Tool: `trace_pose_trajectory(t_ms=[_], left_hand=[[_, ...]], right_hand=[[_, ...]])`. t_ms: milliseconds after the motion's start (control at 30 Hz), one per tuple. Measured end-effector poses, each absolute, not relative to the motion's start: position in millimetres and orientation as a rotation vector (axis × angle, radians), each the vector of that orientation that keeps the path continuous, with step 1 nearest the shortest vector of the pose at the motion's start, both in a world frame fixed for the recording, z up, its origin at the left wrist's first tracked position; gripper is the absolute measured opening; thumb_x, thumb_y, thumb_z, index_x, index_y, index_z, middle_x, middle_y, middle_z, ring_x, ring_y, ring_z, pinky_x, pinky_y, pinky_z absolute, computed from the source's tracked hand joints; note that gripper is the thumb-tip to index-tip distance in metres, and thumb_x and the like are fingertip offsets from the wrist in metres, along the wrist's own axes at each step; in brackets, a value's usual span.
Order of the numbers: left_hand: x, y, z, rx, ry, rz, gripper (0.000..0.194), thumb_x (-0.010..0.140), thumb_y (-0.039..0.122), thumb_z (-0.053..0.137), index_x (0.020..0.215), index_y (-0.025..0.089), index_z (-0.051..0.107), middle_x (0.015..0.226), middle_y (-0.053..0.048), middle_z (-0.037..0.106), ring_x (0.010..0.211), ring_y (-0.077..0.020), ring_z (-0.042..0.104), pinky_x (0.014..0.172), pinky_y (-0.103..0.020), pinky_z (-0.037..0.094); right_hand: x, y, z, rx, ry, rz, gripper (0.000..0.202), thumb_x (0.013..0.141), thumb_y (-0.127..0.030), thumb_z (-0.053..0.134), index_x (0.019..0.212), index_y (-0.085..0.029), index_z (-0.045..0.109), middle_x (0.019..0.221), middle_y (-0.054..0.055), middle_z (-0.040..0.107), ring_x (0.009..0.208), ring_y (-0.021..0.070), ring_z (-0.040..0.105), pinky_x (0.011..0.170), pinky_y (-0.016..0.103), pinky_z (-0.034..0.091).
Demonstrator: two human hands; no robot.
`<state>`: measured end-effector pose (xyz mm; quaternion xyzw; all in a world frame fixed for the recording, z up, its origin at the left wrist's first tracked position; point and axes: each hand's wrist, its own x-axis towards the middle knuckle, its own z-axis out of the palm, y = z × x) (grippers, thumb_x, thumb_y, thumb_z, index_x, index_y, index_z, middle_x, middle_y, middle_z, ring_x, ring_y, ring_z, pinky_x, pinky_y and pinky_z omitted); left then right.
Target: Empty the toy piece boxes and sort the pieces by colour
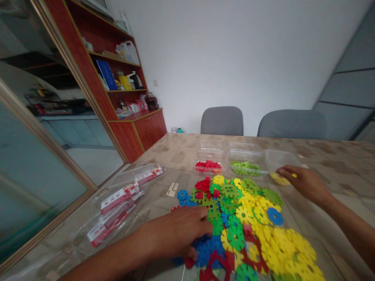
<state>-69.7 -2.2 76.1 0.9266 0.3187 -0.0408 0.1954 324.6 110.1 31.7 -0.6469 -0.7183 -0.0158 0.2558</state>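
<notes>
My left hand (180, 230) reaches over a mixed pile of plastic building pieces, its thumb and fingers apart above blue notched discs (205, 249). A red piece lies by the thumb. My right hand (306, 181) is at the clear plastic tub on the right (283, 158), fingers closed with a bit of a yellow plastic disc (294, 175) showing between them. More yellow pieces (278, 179) lie in that tub, partly hidden by the hand. The pile also holds yellow discs (281, 244), green discs (235, 237), green lattice pieces (230, 190) and red pieces (202, 184).
Two more clear tubs stand alongside, one with red pieces (208, 166), one with light green pieces (244, 168). Clear plastic packaging with red-and-white labels (120, 198) lies at the left. Grey chairs (222, 120) stand behind the patterned table (175, 145).
</notes>
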Motion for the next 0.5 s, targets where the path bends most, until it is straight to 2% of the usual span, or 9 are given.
trace_pose_trajectory(t_ms=[133,267,367,433,500], left_hand=[[-70,-5,79,2.577,0.852,-0.049,0.032,0.076,0.030,0.081,0.097,0.023,0.058,0.107,-0.002,0.059,0.098,-0.0220,0.057,0.078,-0.029,0.045],[-64,-12,77,2.596,0.872,-0.074,0.044,0.071,0.022,0.085,0.106,0.024,0.058,0.110,-0.003,0.059,0.098,-0.0225,0.057,0.080,-0.030,0.046],[-60,-15,73,2.617,0.876,-0.108,0.057,0.068,0.016,0.085,0.116,0.026,0.056,0.113,-0.004,0.057,0.099,-0.0240,0.058,0.079,-0.030,0.046],[-58,-14,70,2.634,0.844,-0.120,0.057,0.070,0.017,0.084,0.118,0.027,0.056,0.112,-0.004,0.057,0.097,-0.0243,0.058,0.077,-0.030,0.046],[-59,-11,67,2.646,0.816,-0.122,0.052,0.071,0.021,0.084,0.116,0.028,0.057,0.109,-0.004,0.056,0.094,-0.0238,0.058,0.074,-0.029,0.045]], right_hand=[[319,94,44,-1.710,-1.914,-0.022,0.035,0.088,-0.041,0.042,0.085,-0.019,0.069,0.091,0.016,0.075,0.085,0.0325,0.067,0.074,0.039,0.048],[288,55,55,-1.569,-1.981,0.117,0.035,0.089,-0.048,0.043,0.090,-0.024,0.069,0.096,0.010,0.075,0.083,0.0276,0.068,0.072,0.035,0.051],[247,8,57,-1.301,-2.161,0.432,0.027,0.093,-0.043,0.047,0.088,-0.027,0.068,0.085,0.006,0.072,0.075,0.0237,0.067,0.065,0.032,0.052],[219,-21,53,-1.162,-2.309,0.568,0.019,0.094,-0.037,0.050,0.089,-0.029,0.067,0.083,0.004,0.071,0.073,0.0210,0.067,0.063,0.029,0.053],[196,-43,44,-1.081,-2.416,0.527,0.011,0.088,-0.035,0.060,0.095,-0.029,0.066,0.090,0.004,0.070,0.079,0.0231,0.067,0.068,0.032,0.055]])
